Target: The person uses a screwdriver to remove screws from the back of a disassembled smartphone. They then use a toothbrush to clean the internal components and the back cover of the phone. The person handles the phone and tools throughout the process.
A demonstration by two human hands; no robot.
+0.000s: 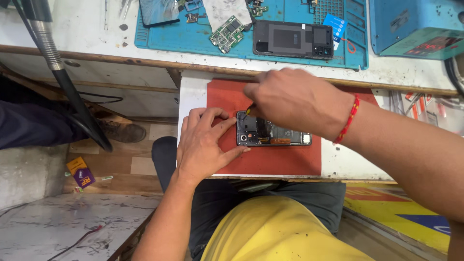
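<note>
I am working on the opened phone point(273, 135) lying on the red mat point(270, 162) at the near table edge. My left hand point(205, 145) is lying flat, fingers spread, pinning its left end; my right hand point(295, 99) is pinching a yellow-handled tool point(249, 110) at the far-left corner. I judge I'm undoing a screw; next calls for steady downward pressure. Open mat lies nearer me; the blue mat point(193, 43) is crowding the far side.

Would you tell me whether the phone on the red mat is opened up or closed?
Opened: the phone lies with its internals exposed.
</note>
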